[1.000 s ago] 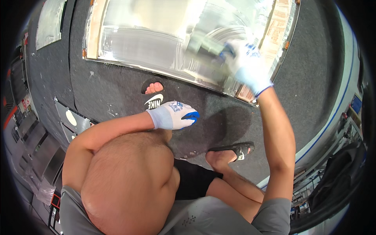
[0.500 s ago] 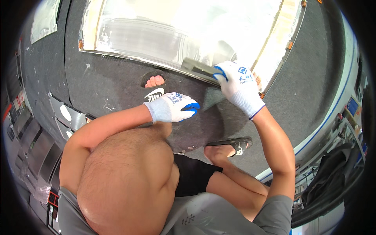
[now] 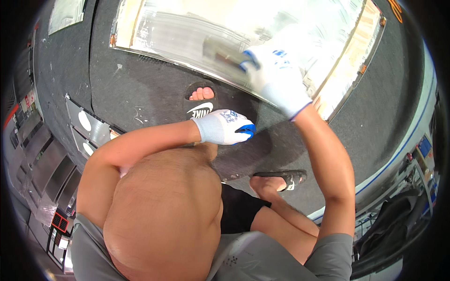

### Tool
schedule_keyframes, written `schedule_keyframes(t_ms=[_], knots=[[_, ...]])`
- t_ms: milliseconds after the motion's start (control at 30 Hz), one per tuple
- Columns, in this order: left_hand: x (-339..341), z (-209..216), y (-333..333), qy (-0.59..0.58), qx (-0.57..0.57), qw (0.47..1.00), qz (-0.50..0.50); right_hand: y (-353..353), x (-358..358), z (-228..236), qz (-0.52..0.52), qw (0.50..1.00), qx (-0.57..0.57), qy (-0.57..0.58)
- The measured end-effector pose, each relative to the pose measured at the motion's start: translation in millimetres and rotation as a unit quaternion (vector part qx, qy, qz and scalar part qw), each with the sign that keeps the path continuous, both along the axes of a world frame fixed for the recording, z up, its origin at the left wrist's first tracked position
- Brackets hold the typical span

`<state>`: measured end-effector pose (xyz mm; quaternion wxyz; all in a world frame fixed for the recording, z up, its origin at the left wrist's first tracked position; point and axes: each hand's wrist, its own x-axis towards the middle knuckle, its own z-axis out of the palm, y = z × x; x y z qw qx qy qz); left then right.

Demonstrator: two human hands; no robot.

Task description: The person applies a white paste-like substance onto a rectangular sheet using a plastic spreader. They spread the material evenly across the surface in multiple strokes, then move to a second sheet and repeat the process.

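My right hand (image 3: 276, 70), in a white glove with a blue palm, grips a wide flat grey scraper (image 3: 219, 52), blurred by motion. The scraper is over the near part of a framed panel (image 3: 176, 35) whose shiny surface is smeared with white. Whether the blade's edge touches the panel cannot be told. My left hand (image 3: 227, 127), gloved the same way, hangs past my bent knee above the floor. Its fingers curl in toward the thumb, and nothing shows in them.
Dark matting (image 3: 140, 89) covers the floor around my sandalled feet (image 3: 201, 95). Grey plates with white ovals (image 3: 86, 122) lie to the left. A second pale panel (image 3: 65, 16) lies far left. At right are a dark cloth heap (image 3: 393, 220) and metal racking.
My right hand has moved up and left with the scraper, farther over the panel. The whole view has shifted slightly; my left hand keeps its place by the knee, fingers a little more closed.
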<state>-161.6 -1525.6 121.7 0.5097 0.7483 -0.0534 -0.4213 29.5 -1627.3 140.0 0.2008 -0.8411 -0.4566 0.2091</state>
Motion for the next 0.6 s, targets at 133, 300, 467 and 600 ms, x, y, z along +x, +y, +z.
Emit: schedule_keyframes(t_ms=[133, 300, 467, 600], knots=[[0.1, 0.9, -0.5, 0.01, -0.011, 1.0, 0.011, 35.3, 0.0, -12.5, -0.006, 1.0, -0.029, -0.006], [1.2, 0.3, 4.7, 0.012, -0.02, 0.999, 0.023, 68.3, 84.8, -0.9, -0.128, 0.988, -0.062, -0.061], [9.8, -1.9, 3.7, -0.011, -0.014, 0.999, 0.043, 111.4, 53.6, -2.8, -0.027, 1.0, 0.001, -0.008], [14.9, -2.4, 4.0, -0.017, -0.024, 0.998, 0.051, 129.6, -16.0, -14.6, 0.063, 0.99, -0.041, 0.116]])
